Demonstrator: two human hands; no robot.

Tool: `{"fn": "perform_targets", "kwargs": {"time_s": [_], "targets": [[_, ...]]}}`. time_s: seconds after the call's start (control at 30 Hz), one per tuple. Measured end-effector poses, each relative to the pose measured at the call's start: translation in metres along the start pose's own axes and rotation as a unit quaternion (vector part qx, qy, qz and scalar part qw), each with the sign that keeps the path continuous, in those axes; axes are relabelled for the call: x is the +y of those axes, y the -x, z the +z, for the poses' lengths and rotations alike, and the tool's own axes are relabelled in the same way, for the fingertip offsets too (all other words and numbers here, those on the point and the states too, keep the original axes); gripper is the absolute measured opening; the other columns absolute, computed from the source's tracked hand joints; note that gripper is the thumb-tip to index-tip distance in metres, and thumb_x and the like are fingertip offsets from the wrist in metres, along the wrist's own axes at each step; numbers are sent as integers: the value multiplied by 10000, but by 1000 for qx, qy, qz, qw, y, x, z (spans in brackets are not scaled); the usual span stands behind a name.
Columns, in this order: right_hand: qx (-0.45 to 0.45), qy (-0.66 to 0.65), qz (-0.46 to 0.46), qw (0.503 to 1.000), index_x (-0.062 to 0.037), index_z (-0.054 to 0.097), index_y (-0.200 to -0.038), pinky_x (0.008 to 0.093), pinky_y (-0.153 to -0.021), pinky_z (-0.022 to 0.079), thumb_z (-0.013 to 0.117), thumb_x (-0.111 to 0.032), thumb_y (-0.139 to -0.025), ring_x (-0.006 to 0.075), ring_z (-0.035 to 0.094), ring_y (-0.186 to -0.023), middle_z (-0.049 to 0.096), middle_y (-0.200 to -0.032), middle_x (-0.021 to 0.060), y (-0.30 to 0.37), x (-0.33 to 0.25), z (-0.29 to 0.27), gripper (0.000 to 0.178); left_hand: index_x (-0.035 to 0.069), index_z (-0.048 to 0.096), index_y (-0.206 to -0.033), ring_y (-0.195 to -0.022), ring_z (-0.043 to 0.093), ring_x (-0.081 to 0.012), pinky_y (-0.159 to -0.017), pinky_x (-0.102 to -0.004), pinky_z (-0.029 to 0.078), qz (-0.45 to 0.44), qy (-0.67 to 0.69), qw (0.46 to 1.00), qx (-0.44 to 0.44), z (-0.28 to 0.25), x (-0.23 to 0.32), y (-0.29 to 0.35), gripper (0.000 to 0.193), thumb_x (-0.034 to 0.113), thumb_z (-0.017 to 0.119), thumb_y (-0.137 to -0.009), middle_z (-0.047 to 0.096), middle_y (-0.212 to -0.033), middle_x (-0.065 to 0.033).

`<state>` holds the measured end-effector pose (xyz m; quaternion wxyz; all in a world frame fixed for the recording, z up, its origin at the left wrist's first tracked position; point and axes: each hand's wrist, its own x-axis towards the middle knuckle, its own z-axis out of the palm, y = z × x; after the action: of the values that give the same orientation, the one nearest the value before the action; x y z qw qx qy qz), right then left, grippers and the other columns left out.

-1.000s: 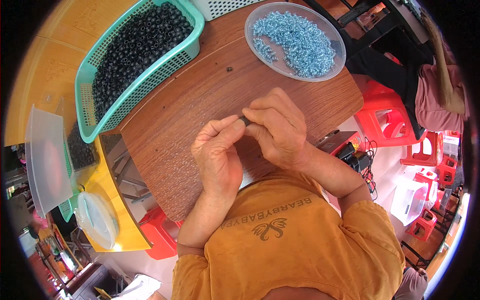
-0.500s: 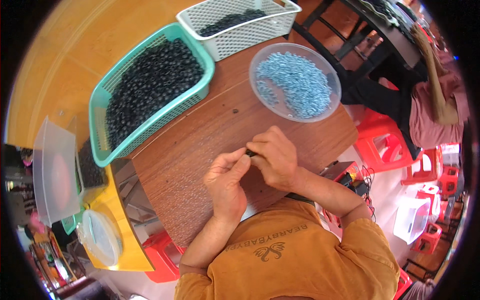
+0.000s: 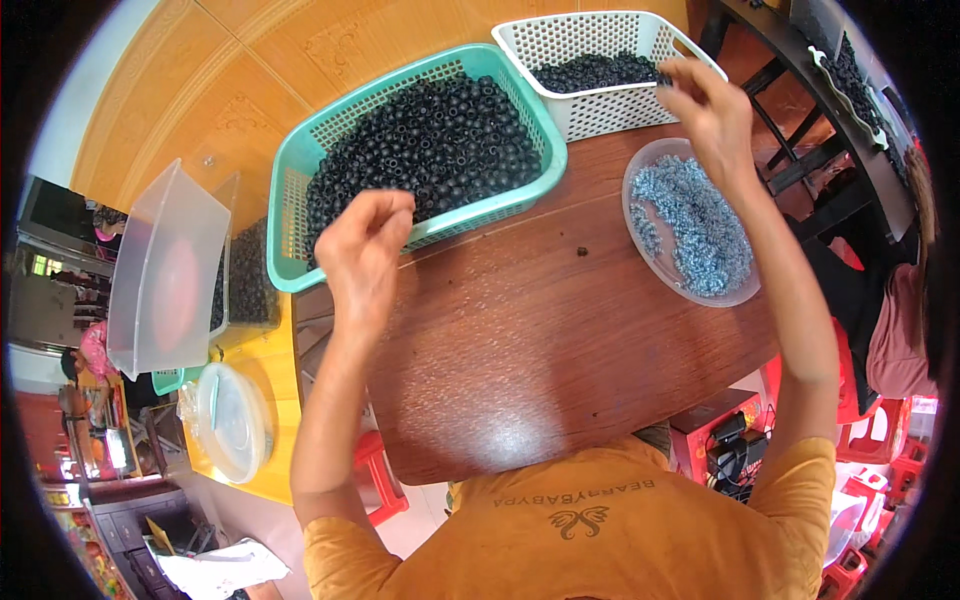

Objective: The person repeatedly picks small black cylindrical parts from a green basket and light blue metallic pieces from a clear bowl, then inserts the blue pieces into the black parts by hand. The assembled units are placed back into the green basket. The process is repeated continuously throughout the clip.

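Left hand: the left hand (image 3: 362, 250) hangs above the near rim of the teal basket (image 3: 300, 170), at about ten o'clock from the table's middle; fingers curled narrow, tips pinched together. Whether a bead sits between them I cannot tell.
Right hand: the right hand (image 3: 705, 105) is raised at one o'clock, over the near right corner of the white basket (image 3: 600, 35); fingers bent loosely, thumb and forefinger close. Anything held is too small to tell.
Baskets: two, teal and white, side by side at the far edge of the wooden table (image 3: 540, 350), corners just beside each other.
Black beads: a heap of black beads (image 3: 420, 135) fills the teal basket; a smaller layer lies in the white one; far too many to count.
Clear dish: one clear dish (image 3: 640, 250) at two o'clock, below the right wrist, holding a pile of small blue-grey pieces (image 3: 695, 225).
Loose piece: one dark speck (image 3: 580, 252) on the bare wood, left of the dish.
Left side: one clear plastic tub (image 3: 160, 270) at nine o'clock; one round lidded container (image 3: 232, 422) at eight o'clock.
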<state>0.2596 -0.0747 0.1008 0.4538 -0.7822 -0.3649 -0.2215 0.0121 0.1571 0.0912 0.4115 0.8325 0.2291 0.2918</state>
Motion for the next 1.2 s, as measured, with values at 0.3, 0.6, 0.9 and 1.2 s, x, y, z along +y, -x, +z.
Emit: {"fn": "perform_targets", "kwargs": {"time_s": [0.3, 0.6, 0.9, 1.2], "targets": [[10, 132, -21, 991, 43, 551, -1086, 420, -726, 469, 625, -82, -645, 385, 602, -837, 614, -876, 262, -65, 37, 40, 464, 38, 671, -915, -790, 650, -239, -724, -329, 486, 97, -261, 938, -207, 34, -32, -72, 233, 107, 675, -693, 679, -848, -126], [-111, 56, -25, 992, 15, 649, -836, 410, -690, 486, 615, -72, -744, 334, 628, -766, 639, -790, 200, 35, 26, 2, 131, 35, 657, -767, -736, 637, -300, -678, -379, 477, 142, -305, 912, -234, 43, -22, -79, 138, 107, 671, -651, 651, -741, -150], [-198, 75, -58, 976, -9, 648, -796, 373, -659, 459, 642, -16, -708, 274, 588, -742, 611, -739, 113, 105, 35, -44, 88, 9, 627, -977, -758, 571, -127, -706, -255, 456, 97, -23, 988, -120, 11, -39, -73, 161, 21, 541, -842, 636, -876, -52], [-210, 118, -60, 969, -40, 667, -781, 400, -611, 434, 631, 17, -657, 277, 558, -735, 566, -703, 98, 129, 29, -55, 142, -25, 591, -1014, -770, 582, -180, -691, -291, 487, -224, 487, 817, -211, 36, 19, 42, 185, 26, 586, -836, 613, -904, -167]]}}
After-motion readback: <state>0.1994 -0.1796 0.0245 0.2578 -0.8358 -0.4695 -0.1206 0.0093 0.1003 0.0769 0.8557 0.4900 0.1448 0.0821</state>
